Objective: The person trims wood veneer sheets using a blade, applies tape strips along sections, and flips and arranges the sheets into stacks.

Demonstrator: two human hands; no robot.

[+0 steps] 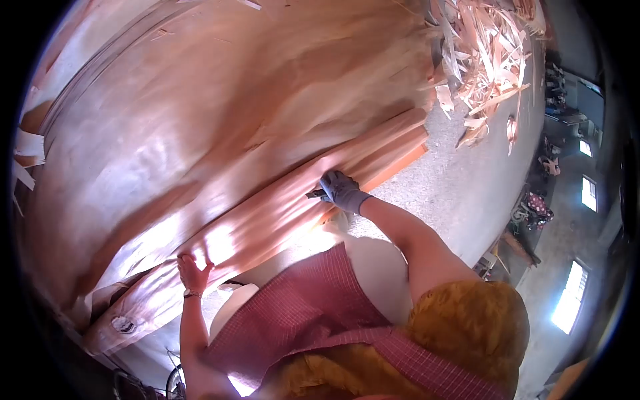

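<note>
A long reddish-brown strip of wood veneer (267, 200) lies diagonally along the near edge of a broad pile of veneer sheets (220, 80). My left hand (194, 275), bare with a band at the wrist, rests on the strip's near edge; its thumb stands apart from the fingers. My right hand (343, 192) wears a grey glove and is closed around a small dark tool (315, 194), whose tip points left over the strip. The tool's exact kind is too small to make out. A dark knot hole (123, 325) shows at the strip's lower left end.
Loose veneer scraps (487, 60) are heaped at the upper right, beside the sheets. Torn pieces (29, 148) stick out at the far left. Grey concrete floor (440, 180) lies to the right, with a patterned bundle (535, 210) and windows (571, 297) beyond.
</note>
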